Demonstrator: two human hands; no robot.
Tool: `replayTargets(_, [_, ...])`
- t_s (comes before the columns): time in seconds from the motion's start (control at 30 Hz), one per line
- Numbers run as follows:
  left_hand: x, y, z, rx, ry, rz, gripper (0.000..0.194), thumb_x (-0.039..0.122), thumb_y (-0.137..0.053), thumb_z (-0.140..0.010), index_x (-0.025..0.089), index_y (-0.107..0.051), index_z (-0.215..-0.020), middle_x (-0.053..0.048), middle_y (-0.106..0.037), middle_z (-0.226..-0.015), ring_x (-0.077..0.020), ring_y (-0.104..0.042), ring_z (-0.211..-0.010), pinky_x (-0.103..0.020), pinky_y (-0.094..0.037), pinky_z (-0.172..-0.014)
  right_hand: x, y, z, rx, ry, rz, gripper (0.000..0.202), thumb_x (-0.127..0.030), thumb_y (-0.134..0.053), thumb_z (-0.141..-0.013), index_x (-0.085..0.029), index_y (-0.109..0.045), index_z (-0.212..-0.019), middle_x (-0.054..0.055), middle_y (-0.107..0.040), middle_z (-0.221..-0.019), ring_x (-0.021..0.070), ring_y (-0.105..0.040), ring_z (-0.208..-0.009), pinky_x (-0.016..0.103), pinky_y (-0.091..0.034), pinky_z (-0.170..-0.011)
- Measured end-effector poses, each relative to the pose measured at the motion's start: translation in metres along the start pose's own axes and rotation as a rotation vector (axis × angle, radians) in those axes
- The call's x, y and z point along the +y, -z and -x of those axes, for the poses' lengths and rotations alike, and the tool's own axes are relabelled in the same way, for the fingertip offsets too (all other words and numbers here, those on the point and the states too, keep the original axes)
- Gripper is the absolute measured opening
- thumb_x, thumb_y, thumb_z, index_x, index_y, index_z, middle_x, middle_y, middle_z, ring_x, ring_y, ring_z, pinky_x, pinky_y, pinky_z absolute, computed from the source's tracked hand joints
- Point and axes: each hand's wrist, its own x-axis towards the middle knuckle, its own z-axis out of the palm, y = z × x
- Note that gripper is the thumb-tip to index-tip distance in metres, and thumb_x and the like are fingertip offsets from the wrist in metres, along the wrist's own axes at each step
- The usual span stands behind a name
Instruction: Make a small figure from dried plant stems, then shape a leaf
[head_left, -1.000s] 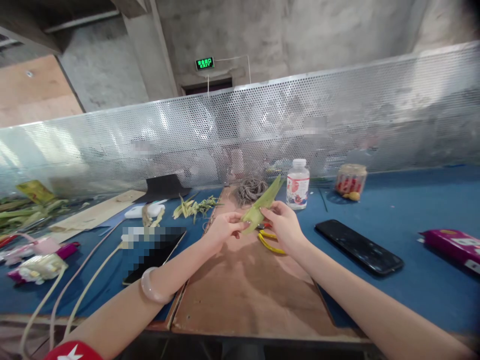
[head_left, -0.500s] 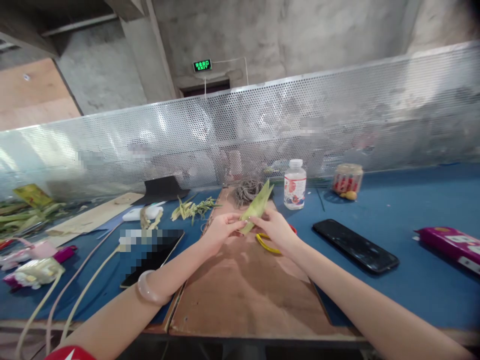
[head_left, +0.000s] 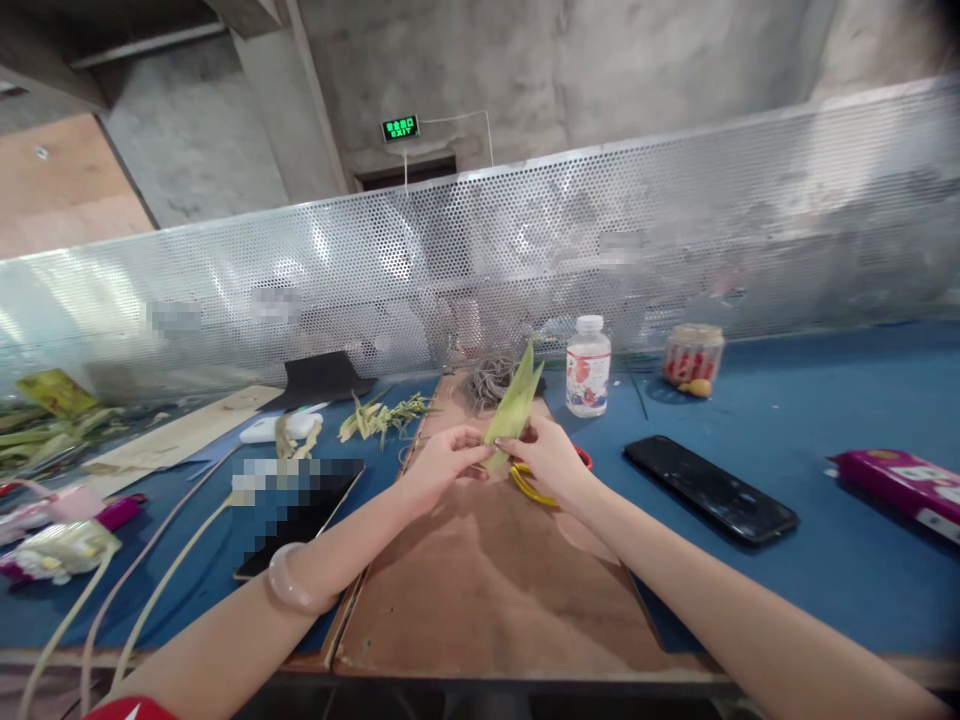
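Note:
A pale green corn husk (head_left: 514, 402) is held upright over the bare wooden board (head_left: 495, 590), its pointed tips fanned apart at the top. My left hand (head_left: 451, 458) pinches its lower end from the left. On the other side my right hand (head_left: 551, 458) grips the same end between thumb and fingers. Partly covered by my right hand is a pair of scissors with yellow and red handles (head_left: 534, 487). Behind the husk lies a bundle of grey cord (head_left: 491, 382).
A white-capped bottle (head_left: 589, 368) and a jar (head_left: 694, 358) stand at the back right. A black phone (head_left: 709, 490) and a purple packet (head_left: 900, 490) lie nearer. Leftward are husk scraps (head_left: 382, 415), a dark tablet (head_left: 307, 510) and cables (head_left: 169, 570). A perforated metal screen (head_left: 345, 270) runs behind.
The husk has turned more upright, and its tip has split into two points where a single broad blade showed before. Both hands stay nearly in place.

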Motion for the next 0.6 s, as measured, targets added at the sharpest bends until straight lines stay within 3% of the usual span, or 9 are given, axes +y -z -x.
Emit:
replayTargets(0.1, [0.001,0.001,0.0,0.022,-0.083,-0.158,0.029,0.034,-0.067,-0.073,0.013,-0.067,-0.092,-0.005,-0.065,-0.083,-0.0133,-0.058,-0.07,-0.027,-0.052,-0.064,0.005,0.0,-0.002,0.07,-0.012,-0.01,0.023,-0.017,-0.072,-0.057,-0.018,-0.057,-0.075,-0.001,-0.062,-0.066,0.0146,-0.06,-0.06,0.025,-0.048,-0.052])
replayTargets(0.2, [0.001,0.003,0.0,0.14,-0.215,-0.441,0.029,0.033,-0.063,-0.076,0.016,-0.069,-0.098,-0.001,-0.063,-0.069,-0.0117,-0.052,-0.059,-0.024,-0.047,-0.06,0.008,0.001,-0.004,0.192,-0.032,-0.026,0.034,-0.02,-0.072,-0.06,-0.021,-0.053,-0.088,-0.004,-0.059,-0.067,0.0116,-0.057,-0.054,0.022,-0.047,-0.047])
replayTargets(0.3, [0.001,0.005,0.001,0.241,-0.346,-0.684,0.034,0.027,-0.058,-0.078,0.02,-0.067,-0.109,-0.001,-0.066,-0.077,-0.0113,-0.049,-0.058,-0.023,-0.042,-0.058,0.002,0.001,-0.002,0.173,-0.06,-0.057,0.025,-0.028,-0.068,-0.069,-0.021,-0.054,-0.088,-0.003,-0.059,-0.065,0.0114,-0.057,-0.051,0.022,-0.047,-0.047])
replayTargets(0.47, [0.0,0.007,0.002,0.119,-0.515,-0.979,0.055,0.011,-0.052,-0.073,0.023,-0.055,-0.126,-0.004,-0.064,-0.095,-0.0151,-0.057,-0.076,-0.027,-0.046,-0.072,-0.009,-0.009,0.006,-0.046,-0.063,-0.162,0.016,-0.035,-0.063,-0.075,-0.019,-0.058,-0.076,0.001,-0.066,-0.069,0.0132,-0.063,-0.062,0.026,-0.053,-0.063])
replayTargets(0.6, [0.001,0.004,0.006,0.011,-0.607,-1.189,0.048,0.011,-0.05,-0.075,0.018,-0.055,-0.123,-0.008,-0.063,-0.1,-0.0208,-0.058,-0.092,-0.034,-0.046,-0.083,-0.009,-0.012,0.009,-0.099,-0.065,-0.204,0.018,-0.034,-0.066,-0.072,-0.018,-0.058,-0.074,0.002,-0.068,-0.073,0.0142,-0.065,-0.066,0.026,-0.054,-0.066])
